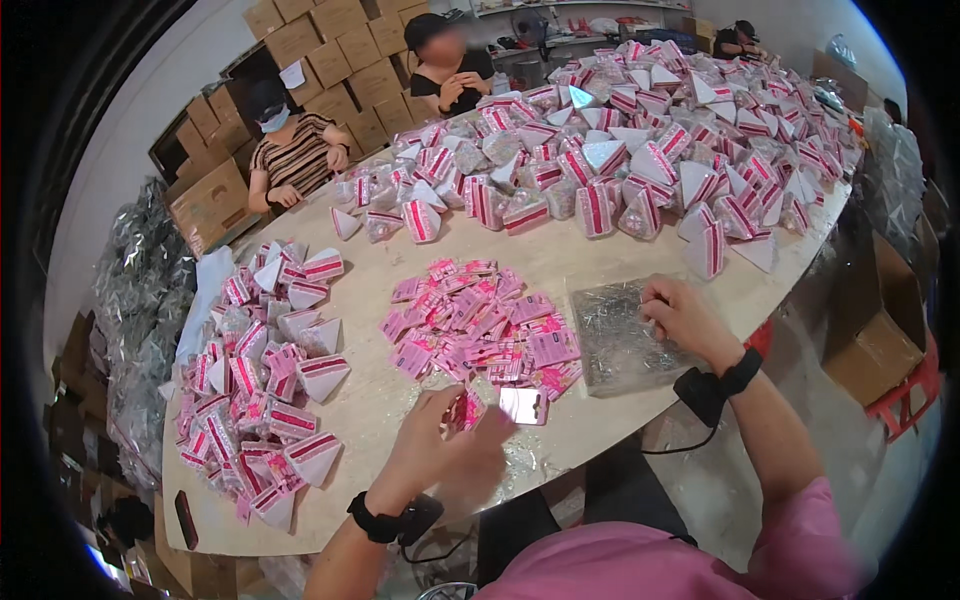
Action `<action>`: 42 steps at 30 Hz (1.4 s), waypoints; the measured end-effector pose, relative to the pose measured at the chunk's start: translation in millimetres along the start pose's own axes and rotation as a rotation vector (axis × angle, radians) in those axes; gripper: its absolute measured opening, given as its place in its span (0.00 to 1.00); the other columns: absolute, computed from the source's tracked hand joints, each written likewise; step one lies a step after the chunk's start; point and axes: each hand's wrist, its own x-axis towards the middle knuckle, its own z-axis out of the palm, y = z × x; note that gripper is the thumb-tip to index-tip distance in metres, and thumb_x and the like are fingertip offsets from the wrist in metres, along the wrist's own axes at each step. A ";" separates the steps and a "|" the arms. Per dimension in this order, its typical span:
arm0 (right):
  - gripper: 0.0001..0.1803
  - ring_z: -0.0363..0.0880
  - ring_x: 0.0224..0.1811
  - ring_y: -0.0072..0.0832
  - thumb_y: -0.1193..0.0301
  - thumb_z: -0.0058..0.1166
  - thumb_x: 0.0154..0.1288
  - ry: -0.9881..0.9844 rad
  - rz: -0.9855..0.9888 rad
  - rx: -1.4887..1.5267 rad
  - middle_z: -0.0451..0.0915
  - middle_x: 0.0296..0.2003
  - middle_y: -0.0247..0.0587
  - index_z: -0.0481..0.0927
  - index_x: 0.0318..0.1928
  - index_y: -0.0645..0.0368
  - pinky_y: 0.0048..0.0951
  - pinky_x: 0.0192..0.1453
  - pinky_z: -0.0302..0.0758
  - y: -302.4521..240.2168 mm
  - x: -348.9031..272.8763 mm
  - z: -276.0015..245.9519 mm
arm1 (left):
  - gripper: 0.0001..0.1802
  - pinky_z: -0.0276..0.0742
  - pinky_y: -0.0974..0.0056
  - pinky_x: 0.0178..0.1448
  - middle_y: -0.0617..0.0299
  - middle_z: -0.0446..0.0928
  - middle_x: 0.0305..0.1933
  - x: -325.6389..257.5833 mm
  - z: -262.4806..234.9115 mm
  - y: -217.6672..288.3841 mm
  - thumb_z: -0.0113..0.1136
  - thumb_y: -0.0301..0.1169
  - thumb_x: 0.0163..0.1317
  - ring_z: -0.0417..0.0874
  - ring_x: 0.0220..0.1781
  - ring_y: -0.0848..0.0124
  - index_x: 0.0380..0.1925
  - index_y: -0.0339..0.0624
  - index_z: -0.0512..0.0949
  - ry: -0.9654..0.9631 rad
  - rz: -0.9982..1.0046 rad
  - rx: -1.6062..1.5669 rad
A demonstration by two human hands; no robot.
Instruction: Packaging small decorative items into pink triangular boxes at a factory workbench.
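Observation:
My left hand point(447, 452) is at the near edge of the pile of pink printed cards point(470, 320). It is partly blurred, its fingers closed around a small pink card point(458, 412). Beside it on the table lies a card with a pale, glossy face point(523, 405). My right hand point(682, 318) hovers over a shallow clear tray point(590, 383) holding a tangle of thin shiny pieces. Its fingertips are pinched together, and anything between them is too small to make out.
Wedge-shaped pink-and-white packs point(255, 380) are heaped at the left; a larger heap point(640, 150) covers the far side. Two people sit across the table, another far right. Cardboard boxes point(340, 45) are stacked behind them. An open carton point(875, 335) stands at right.

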 end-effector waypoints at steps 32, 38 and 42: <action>0.04 0.76 0.22 0.18 0.79 0.51 0.58 -0.135 0.116 0.858 0.76 0.23 0.35 0.73 0.35 0.64 0.17 0.22 0.69 -63.4 -42.4 96.8 | 0.41 0.70 0.56 0.46 0.49 0.67 0.38 -12.6 9.8 48.7 0.58 0.28 0.43 0.71 0.41 0.54 0.63 0.47 0.61 -0.029 0.219 0.169; 0.05 0.75 0.29 0.18 0.78 0.53 0.59 -0.217 0.158 0.868 0.77 0.28 0.33 0.75 0.37 0.63 0.20 0.33 0.72 -60.6 -43.8 121.3 | 0.43 0.69 0.60 0.44 0.52 0.66 0.35 -12.3 15.1 48.2 0.60 0.26 0.42 0.71 0.37 0.59 0.64 0.43 0.58 -0.048 0.279 0.182; 0.04 0.72 0.36 0.19 0.77 0.54 0.61 -0.262 0.169 1.193 0.76 0.34 0.34 0.76 0.36 0.62 0.21 0.44 0.70 -58.8 -46.2 131.9 | 0.41 0.70 0.60 0.47 0.51 0.69 0.39 -14.8 17.3 51.1 0.62 0.26 0.43 0.72 0.40 0.59 0.61 0.38 0.59 -0.080 0.207 0.143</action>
